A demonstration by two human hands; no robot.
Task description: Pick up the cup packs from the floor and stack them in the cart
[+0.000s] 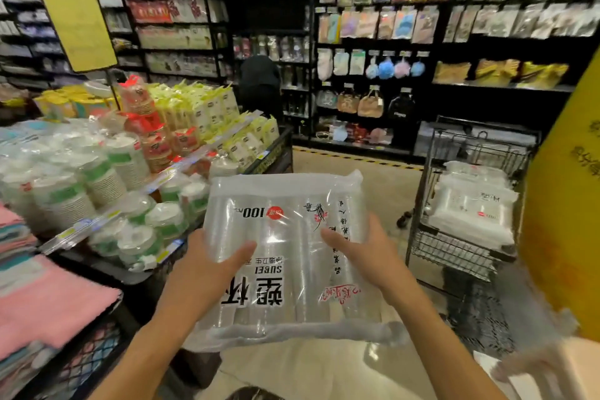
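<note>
1. Hands first: your left hand (214,265) grips the near left edge of a clear cup pack (285,256), thumb laid across its top face, the rest of the hand underneath.
2. Your right hand (354,252) grips the same pack on its right side, thumb on top pointing toward 10 o'clock; the other fingers are hidden below the plastic.
3. That pack is held flat in mid-air at the middle of your view, above the pale floor (367,182). Its black and red printing reads upside down to you, including a "100" mark near the far edge.
4. At 3 o'clock from the pack stands a wire shopping cart (454,253), well apart from your hands. More cup packs (477,204) of the same clear kind lie stacked flat in its basket.
5. At 9 to 10 o'clock a low display table (107,227) carries wrapped stacks of paper cups with green bands (107,172); red and yellow-green packs sit further back at 11 o'clock.
6. At 8 o'clock folded pink cloth (48,312) fills a lower bin.
7. At 12 to 2 o'clock dark shelving (373,42) holds hanging goods, blurred.
8. A yellow pillar (565,237) fills the right edge at 3 o'clock.
</note>
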